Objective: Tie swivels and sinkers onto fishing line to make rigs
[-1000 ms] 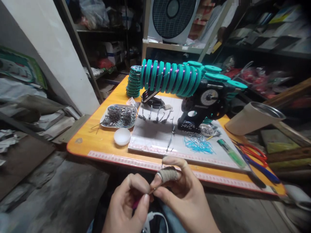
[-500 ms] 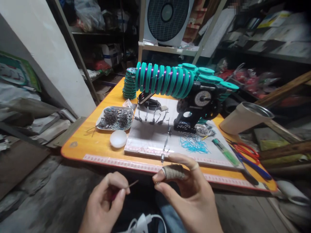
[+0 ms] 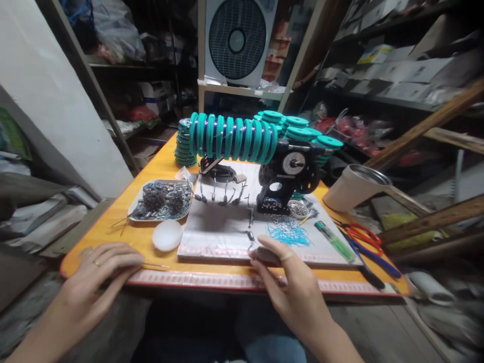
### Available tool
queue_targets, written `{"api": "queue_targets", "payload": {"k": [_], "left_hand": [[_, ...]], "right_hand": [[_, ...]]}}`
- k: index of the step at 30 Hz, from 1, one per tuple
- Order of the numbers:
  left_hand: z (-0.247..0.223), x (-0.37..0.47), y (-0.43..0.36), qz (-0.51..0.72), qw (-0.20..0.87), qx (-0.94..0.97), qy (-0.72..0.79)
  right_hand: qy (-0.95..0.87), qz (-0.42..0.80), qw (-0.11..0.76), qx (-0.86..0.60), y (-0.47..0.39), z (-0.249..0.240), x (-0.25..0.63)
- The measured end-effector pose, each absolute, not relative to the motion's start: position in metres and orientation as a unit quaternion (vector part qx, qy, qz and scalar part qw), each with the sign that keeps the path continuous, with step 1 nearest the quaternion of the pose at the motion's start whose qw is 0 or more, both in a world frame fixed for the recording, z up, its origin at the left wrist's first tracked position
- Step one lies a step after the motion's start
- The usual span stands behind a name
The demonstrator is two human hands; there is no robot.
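My left hand (image 3: 108, 269) rests at the table's front left edge, fingers closed on a thin needle-like tool (image 3: 157, 265) whose tip points right. My right hand (image 3: 291, 275), one finger wrapped in tape, is pinched at the front of the white board (image 3: 219, 234). Its fingertips are on a thin line that runs up to a small dark metal weight (image 3: 250, 235); anything else in the pinch is too small to make out. Several similar weights hang on lines below a row of teal spools (image 3: 234, 138) wound with purple line, mounted on a black stand (image 3: 282, 171).
A tray of metal parts (image 3: 161, 199) and a white round dish (image 3: 167, 235) stand left. Small beads and blue pieces (image 3: 289, 233) lie on the board. Right are a green tube (image 3: 336, 242), red-handled pliers (image 3: 363, 237), blue-handled pliers (image 3: 378, 257) and a tilted cylinder (image 3: 355, 186).
My left hand has moved left and down onto the table edge with the thin tool. My right hand stays pinched, now nearer the board's front edge. The view has shifted.
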State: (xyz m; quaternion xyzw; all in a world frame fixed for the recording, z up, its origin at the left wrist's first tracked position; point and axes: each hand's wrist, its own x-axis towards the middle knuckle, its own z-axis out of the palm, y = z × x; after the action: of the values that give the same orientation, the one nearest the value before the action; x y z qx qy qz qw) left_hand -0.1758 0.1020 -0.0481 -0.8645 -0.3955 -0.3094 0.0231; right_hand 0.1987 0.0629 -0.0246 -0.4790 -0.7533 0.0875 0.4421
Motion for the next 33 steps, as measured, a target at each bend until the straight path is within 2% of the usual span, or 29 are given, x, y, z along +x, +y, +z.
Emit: {"api": "queue_targets", "payload": {"k": [4,7,10,15,18,22,28,33], "left_hand": [[-0.042,-0.172,0.112,-0.291,0.021,-0.876,-0.384],[-0.038,-0.167,0.115,-0.303,0.044,-0.873,-0.38],[-0.039,-0.166,0.115,-0.337,0.075,-0.859,-0.378],[-0.049,-0.166,0.108,-0.375,0.053,-0.822,-0.425],[-0.055,-0.161,0.102,-0.394,0.038,-0.799,-0.453],[-0.056,-0.152,0.094,-0.432,0.034,-0.777,-0.457],[-0.046,-0.124,0.079,-0.496,0.028,-0.745,-0.445],[-0.036,-0.072,0.069,-0.582,-0.074,-0.69,-0.424]], "right_hand": [[-0.774,0.085,0.373,-0.505,0.067,-0.026,0.214],[-0.79,0.053,0.357,-0.496,0.069,-0.018,0.216],[-0.786,0.078,0.381,-0.481,0.075,0.0,0.207],[-0.761,0.219,0.4,-0.462,0.099,0.029,0.183],[-0.733,0.273,0.398,-0.479,0.121,0.032,0.173],[-0.672,0.335,0.46,-0.474,0.148,0.029,0.168],[-0.667,0.316,0.471,-0.483,0.167,0.029,0.172],[-0.67,0.27,0.471,-0.507,0.142,0.04,0.179]]}}
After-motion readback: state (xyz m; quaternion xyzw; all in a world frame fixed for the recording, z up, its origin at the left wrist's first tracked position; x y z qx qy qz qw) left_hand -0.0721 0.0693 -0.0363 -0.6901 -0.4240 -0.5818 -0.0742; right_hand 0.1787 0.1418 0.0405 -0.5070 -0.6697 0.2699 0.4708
